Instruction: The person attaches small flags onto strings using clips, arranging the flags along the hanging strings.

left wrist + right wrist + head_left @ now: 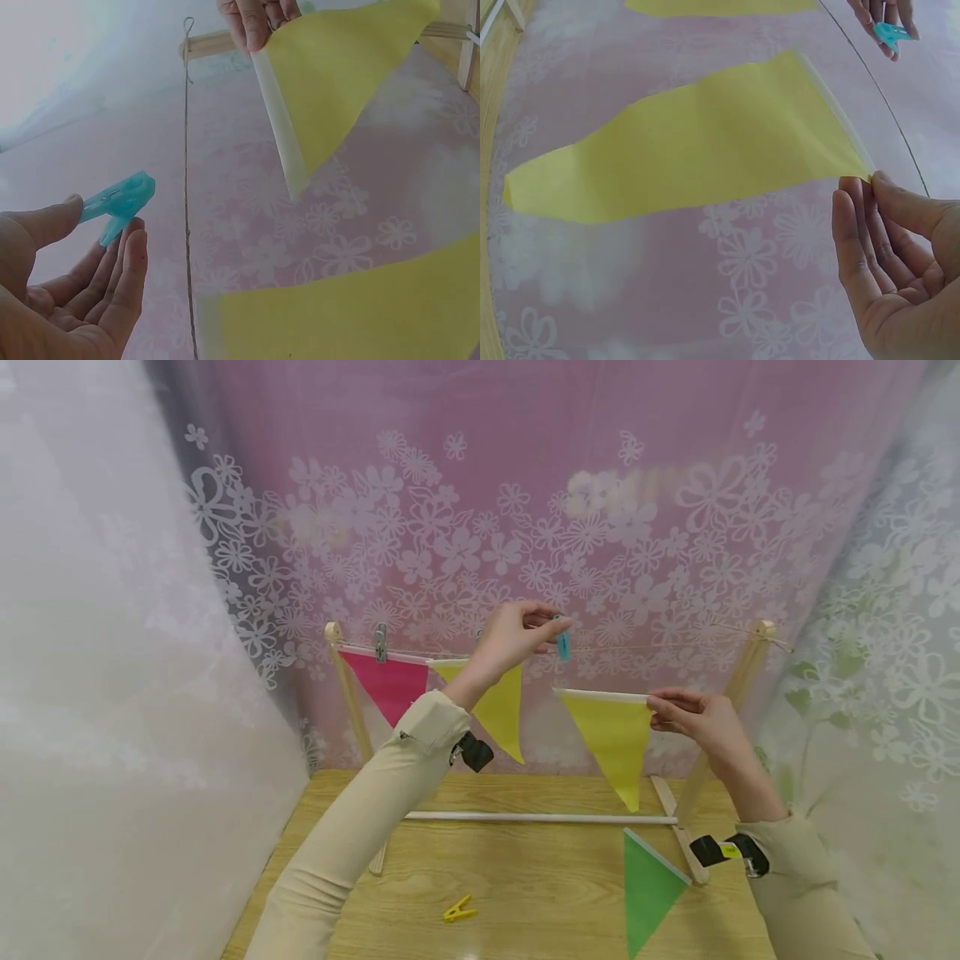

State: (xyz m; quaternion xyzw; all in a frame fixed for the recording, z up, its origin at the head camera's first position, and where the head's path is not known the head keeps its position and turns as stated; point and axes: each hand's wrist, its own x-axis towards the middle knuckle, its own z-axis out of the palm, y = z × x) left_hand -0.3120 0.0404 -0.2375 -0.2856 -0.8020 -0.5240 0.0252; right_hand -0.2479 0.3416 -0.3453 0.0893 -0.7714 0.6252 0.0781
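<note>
Between thumb and fingers, my left hand (517, 639) pinches a light-blue clothespin (120, 201) by its handles, near the string (187, 225). My right hand (693, 718) pinches the top right corner of a yellow triangular flag (611, 735), which hangs point down from its white upper edge, a little below the string. Left of it, another yellow flag (501, 706) hangs at the string, partly behind my left arm. A pink flag (386, 681) hangs further left, with a grey clothespin (381, 643) on its top edge.
Wooden posts (750, 664) hold the string at both ends, and a white rod (540, 817) joins their feet. On the wooden table (540, 877) lie a yellow clothespin (459, 908) and a green flag (651, 889). Flowered curtains (510, 460) surround the back and sides.
</note>
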